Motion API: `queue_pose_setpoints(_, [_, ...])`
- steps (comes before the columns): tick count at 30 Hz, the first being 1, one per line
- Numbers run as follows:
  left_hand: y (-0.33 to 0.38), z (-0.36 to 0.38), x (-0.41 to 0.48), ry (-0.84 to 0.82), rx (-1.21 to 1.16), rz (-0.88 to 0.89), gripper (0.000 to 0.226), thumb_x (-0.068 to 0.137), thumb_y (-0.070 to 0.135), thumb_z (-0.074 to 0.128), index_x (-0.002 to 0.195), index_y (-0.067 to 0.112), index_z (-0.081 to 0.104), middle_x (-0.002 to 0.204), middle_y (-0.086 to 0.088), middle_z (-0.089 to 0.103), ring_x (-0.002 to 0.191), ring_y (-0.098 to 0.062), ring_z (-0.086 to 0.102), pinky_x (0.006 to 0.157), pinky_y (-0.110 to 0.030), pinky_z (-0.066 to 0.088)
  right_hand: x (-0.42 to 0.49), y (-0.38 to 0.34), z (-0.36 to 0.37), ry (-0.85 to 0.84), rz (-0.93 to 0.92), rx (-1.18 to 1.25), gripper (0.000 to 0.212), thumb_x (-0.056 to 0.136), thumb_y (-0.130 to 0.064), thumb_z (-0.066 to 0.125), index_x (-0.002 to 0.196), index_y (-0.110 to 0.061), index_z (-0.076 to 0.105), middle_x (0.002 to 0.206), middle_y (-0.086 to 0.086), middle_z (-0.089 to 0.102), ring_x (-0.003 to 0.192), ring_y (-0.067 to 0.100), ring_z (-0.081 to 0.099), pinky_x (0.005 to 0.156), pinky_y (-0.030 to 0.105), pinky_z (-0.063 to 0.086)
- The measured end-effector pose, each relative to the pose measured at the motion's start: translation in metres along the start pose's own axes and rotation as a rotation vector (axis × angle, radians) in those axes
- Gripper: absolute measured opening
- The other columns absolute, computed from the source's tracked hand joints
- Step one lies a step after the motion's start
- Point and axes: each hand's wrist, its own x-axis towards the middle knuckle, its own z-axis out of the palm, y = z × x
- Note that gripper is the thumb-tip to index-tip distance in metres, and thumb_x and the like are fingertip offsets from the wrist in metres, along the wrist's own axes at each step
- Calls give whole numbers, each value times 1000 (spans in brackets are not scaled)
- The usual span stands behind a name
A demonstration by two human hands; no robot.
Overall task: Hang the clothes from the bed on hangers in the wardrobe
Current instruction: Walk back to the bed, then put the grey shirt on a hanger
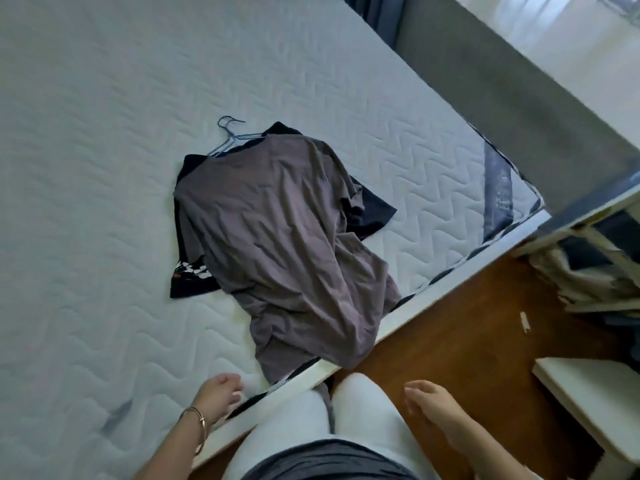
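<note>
Two shirts lie stacked on the bed (104,168), a grey T-shirt (280,237) covering most of a dark navy shirt (367,216), its hem drooping over the mattress edge just beyond the left hand (218,396). Both hands are empty with fingers loose, the right hand (440,410) over the floor. Blue wire hangers (230,135) poke out at the collars, mostly hidden under cloth, well beyond either hand.
</note>
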Motion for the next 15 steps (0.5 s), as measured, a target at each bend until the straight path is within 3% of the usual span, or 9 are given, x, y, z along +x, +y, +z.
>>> queue_pose_setpoints(2, [30, 5, 3, 17, -54, 31, 13, 94, 16, 44, 97, 8, 55, 96, -9, 58, 75, -18, 55, 58, -23, 35, 17, -24, -4, 0, 3, -62, 18, 89, -12, 55, 102, -6, 65, 73, 4, 64, 60, 14, 53, 48, 17, 39])
queue_pose_setpoints(6, [100, 17, 28, 45, -143, 115, 14, 94, 10, 44, 90, 9, 57, 95, -12, 59, 70, -14, 53, 59, -22, 37, 56, -103, -16, -96, -24, -201, 12, 89, -12, 56, 95, -7, 65, 74, 2, 63, 67, 16, 60, 59, 20, 49])
queue_pose_setpoints(8, [138, 24, 45, 72, -162, 163, 16, 94, 9, 44, 101, 6, 58, 91, -11, 59, 72, -15, 54, 59, -18, 42, 76, -152, -18, -143, -86, -291, 8, 89, -14, 54, 88, -18, 62, 84, 0, 64, 84, 19, 63, 77, 28, 53])
queue_pose_setpoints(10, [176, 28, 71, 99, -144, 213, 23, 93, 10, 47, 112, 3, 58, 99, -13, 63, 85, -21, 57, 70, -23, 45, 100, -206, -16, -159, -176, -388, 13, 87, -16, 54, 80, -24, 61, 90, 0, 63, 88, 19, 61, 89, 33, 50])
queue_pose_setpoints(12, [215, 29, 102, 145, -102, 261, 26, 91, 12, 50, 115, 4, 58, 113, -16, 63, 100, -24, 57, 87, -26, 41, 128, -261, -12, -179, -261, -453, 12, 87, -17, 52, 85, -20, 64, 92, -5, 62, 90, 17, 60, 89, 34, 48])
queue_pose_setpoints(15, [268, 29, 160, 227, -24, 331, 31, 91, 15, 51, 120, 6, 56, 124, -15, 60, 113, -24, 56, 97, -27, 37, 179, -341, 1, -161, -387, -478, 22, 88, -18, 52, 104, -13, 66, 106, -9, 64, 102, 18, 60, 91, 32, 48])
